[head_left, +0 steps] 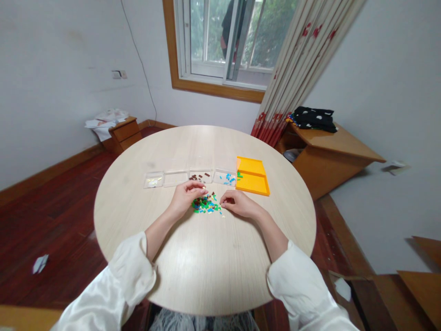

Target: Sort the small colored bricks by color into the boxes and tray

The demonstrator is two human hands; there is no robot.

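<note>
A pile of small building bricks in green, blue, brown and cream lies on the round table between my hands. My left hand is over the pile's left side, thumb and fingers pinched, with a tiny cream brick at the fingertips. At the pile's right edge, my right hand is closed in a pinch; what its fingertips hold is too small to make out. Behind the pile, brown bricks lie in one clear box and blue bricks in another. Green bricks lie in the open yellow box.
The clear boxes stand in a row with lids raised; the leftmost box holds cream pieces. Beneath everything is a pale round table. A wooden desk with dark cloth stands at right, a small cabinet at left.
</note>
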